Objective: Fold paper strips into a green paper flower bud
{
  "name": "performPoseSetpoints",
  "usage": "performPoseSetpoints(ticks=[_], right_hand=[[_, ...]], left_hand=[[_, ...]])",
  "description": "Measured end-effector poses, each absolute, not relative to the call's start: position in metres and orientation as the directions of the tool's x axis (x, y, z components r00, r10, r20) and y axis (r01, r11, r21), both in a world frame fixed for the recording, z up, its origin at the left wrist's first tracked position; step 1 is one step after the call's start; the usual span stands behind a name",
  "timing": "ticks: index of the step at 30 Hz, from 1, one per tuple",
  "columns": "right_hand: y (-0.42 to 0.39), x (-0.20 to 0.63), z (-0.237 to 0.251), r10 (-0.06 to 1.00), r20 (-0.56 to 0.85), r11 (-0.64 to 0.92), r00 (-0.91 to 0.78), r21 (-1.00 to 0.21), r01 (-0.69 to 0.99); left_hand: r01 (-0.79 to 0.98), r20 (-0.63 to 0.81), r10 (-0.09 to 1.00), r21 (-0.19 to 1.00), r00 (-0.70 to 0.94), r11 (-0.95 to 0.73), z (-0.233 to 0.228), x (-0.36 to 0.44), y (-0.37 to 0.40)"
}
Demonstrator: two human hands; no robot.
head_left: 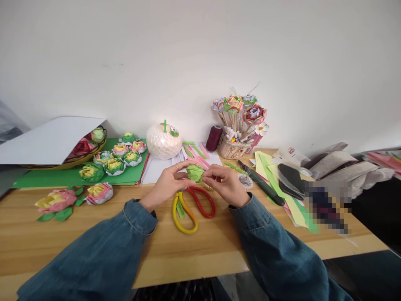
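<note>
- Near the middle of the wooden table (94, 246), a little toward its far edge, I see my left hand (167, 184) and my right hand (224, 184) meeting around a small green folded paper piece (194, 172).
- Left fingers pinch the piece from its left side, the thumb under and the forefinger over; right fingertips close narrowly on its right edge, and I cannot tell whether they also hold something thin, such as a thread.
- That piece sits between the two hands, lifted just above the table, equally near both; it is too bunched for me to read a long axis.
- Directly below the hands lie looped handles, one yellow (183, 217) and one red (202, 200), flat on the wood, close under my wrists.
- Beyond the piece, white sheets with pink and green paper strips (196, 151) run toward the wall, beside a white netted round object (163, 141) and a dark red thread spool (214, 138).
- At the far left, finished paper flowers (114, 161) rest on a green sheet (46, 177); two more flowers (58, 200) lie on bare wood.
- To the right stand a basket of paper flowers on sticks (239, 115), cut yellow-green paper (275, 179) and a dark phone (290, 177).
</note>
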State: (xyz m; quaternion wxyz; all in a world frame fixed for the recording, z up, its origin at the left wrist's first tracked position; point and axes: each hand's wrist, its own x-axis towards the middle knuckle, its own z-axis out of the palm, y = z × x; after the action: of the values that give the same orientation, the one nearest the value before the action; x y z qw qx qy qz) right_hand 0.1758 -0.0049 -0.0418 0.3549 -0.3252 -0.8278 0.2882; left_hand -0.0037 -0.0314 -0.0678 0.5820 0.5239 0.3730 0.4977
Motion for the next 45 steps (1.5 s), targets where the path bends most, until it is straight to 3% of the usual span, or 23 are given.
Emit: performPoseSetpoints(ticks=[12,23,29,36,45], right_hand=[[-0.004,0.174,-0.046,0.803,0.352,0.553,-0.480,-0.739,0.385],[-0.019,0.167,-0.046,0.691,0.668,0.712,-0.277,-0.563,0.420],[-0.021,0.167,-0.048,0.636,0.712,0.753,-0.296,-0.490,0.439],[-0.019,0.171,-0.044,0.686,0.682,0.720,-0.254,-0.584,0.376],[-0.021,0.168,-0.040,0.686,0.636,0.725,-0.352,-0.637,0.261]], left_hand=[[-0.172,0.099,0.968,0.983,0.229,-0.060,-0.067,-0.001,-0.033],[-0.406,0.093,0.991,0.913,0.098,-0.045,-0.064,0.003,-0.036],[-0.510,0.056,0.991,0.860,0.121,0.013,-0.059,0.006,-0.038],[-0.553,0.029,0.981,0.829,0.191,0.083,-0.061,0.002,-0.040],[-0.581,0.062,0.939,0.799,0.339,0.157,-0.065,0.001,-0.038]])
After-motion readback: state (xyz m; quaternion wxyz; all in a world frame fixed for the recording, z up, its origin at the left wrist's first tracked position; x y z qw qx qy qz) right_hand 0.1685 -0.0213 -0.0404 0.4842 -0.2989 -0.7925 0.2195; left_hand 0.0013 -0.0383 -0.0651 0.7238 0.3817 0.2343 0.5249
